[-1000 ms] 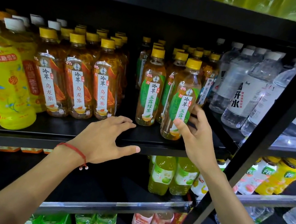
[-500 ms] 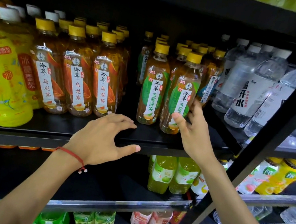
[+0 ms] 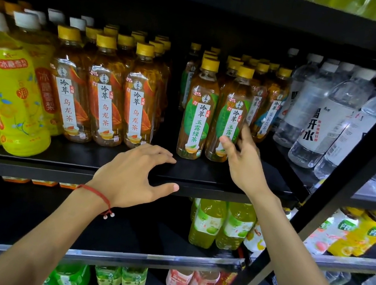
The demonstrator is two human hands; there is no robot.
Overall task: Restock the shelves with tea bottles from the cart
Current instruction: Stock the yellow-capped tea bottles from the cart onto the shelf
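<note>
Two green-label tea bottles with yellow caps stand side by side at the front of the black shelf [image 3: 201,176]. My right hand [image 3: 245,161] holds the right-hand green tea bottle [image 3: 231,104] low down, thumb on the label's front and fingers round its right side. The other green tea bottle [image 3: 198,109] stands just left of it, untouched. A row of orange-label oolong tea bottles [image 3: 105,95] fills the shelf further left. My left hand [image 3: 132,175] rests on the shelf's front edge with fingers spread and thumb under the lip, holding nothing.
Big yellow drink bottles [image 3: 5,89] crowd the shelf's left end and clear water bottles [image 3: 314,118] the right. A black upright post [image 3: 349,173] slants across the right side. Green drink bottles [image 3: 208,222] stand on the shelf below.
The right-hand green tea bottle went from tilted to upright and slid back beside its neighbour, my right hand following it. My left hand stayed on the shelf edge.
</note>
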